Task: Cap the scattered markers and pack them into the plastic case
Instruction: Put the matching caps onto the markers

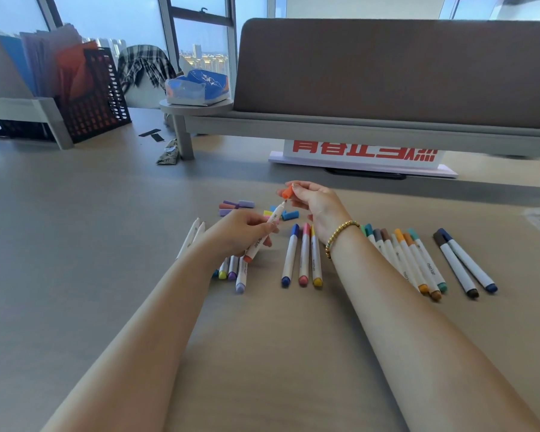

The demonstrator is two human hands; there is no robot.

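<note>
An orange marker is gripped in the left hand, its tip aimed toward one o'clock; an orange cap is pinched in the right hand, just above that tip, not yet pressed on; a tilted cap could be jammed or ink smeared on the fingers; loose caps are seen at twelve o'clock, capped markers at four o'clock on the desk; no plastic case is seen.
</note>
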